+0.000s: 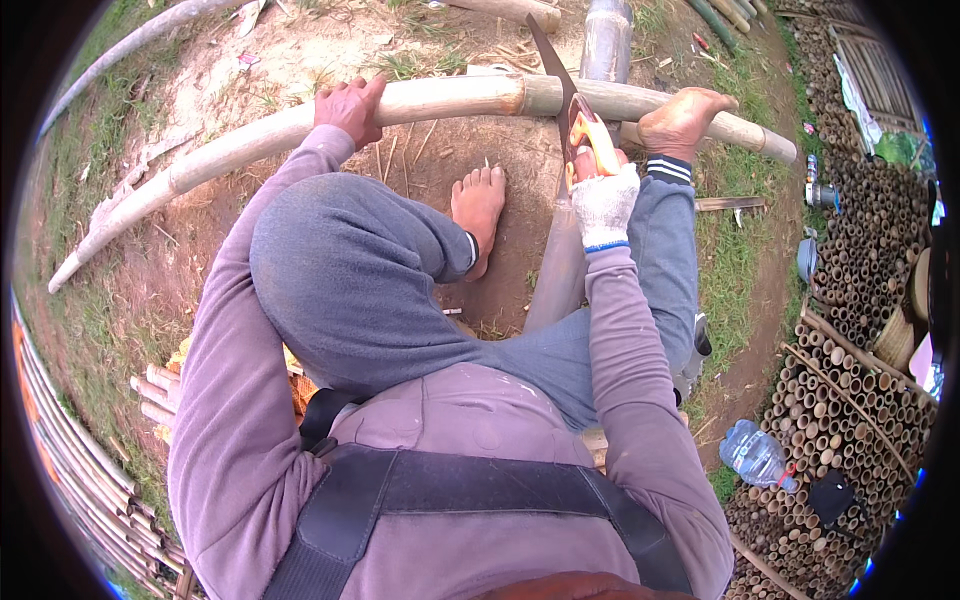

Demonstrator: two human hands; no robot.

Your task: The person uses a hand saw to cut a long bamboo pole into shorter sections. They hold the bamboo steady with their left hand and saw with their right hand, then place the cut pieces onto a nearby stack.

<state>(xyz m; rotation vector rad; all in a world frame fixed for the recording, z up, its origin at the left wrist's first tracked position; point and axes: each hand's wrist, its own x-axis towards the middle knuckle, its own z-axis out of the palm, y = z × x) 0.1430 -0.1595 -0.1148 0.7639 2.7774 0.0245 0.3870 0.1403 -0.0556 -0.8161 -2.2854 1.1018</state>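
A clear plastic bottle (pixel 757 455) lies at the lower right beside stacked cut bamboo tubes (pixel 850 390). Nearer the centre, the right hand (pixel 603 196), in a white glove, is closed around the orange handle of a hand saw (pixel 572 110), whose blade crosses the long bamboo pole (pixel 450 100) in the upper middle. A bare foot (pixel 683 118) presses on the pole at the upper right. The left hand (pixel 350 105) grips the pole, fingers wrapped over it, at upper centre-left.

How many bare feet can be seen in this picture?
2: one bare foot flat on the dirt below the bamboo pole, the other foot pressing on the pole beside the saw.
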